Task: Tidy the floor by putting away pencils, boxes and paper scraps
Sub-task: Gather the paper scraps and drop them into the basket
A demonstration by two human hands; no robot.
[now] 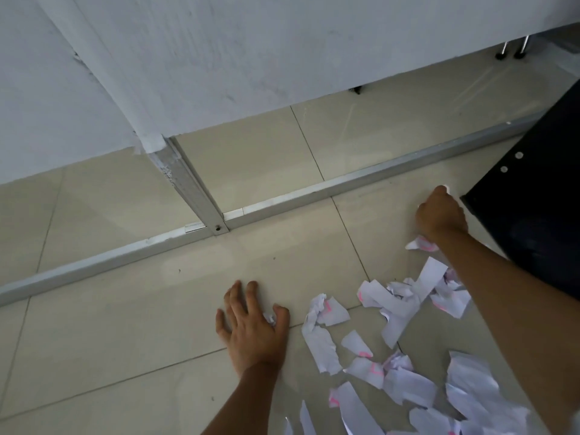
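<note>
Many torn white paper scraps [405, 334] with pink marks lie strewn over the tiled floor at the lower right. My left hand [251, 324] lies flat on the floor left of them, fingers spread, and a small scrap [270, 318] shows under the thumb and forefinger. My right hand [441, 215] is farther out, beside a dark panel, with its fingers curled around crumpled scraps. One of those scraps [420, 244] sticks out below the palm and a white tip shows at the knuckles. No pencils or boxes are in view.
A black panel [533, 215] with two silver rivets stands at the right, close to my right hand. A metal floor rail [282, 199] runs across the beige tiles below a white partition wall [219, 58]. Chair legs [511, 51] show at the top right.
</note>
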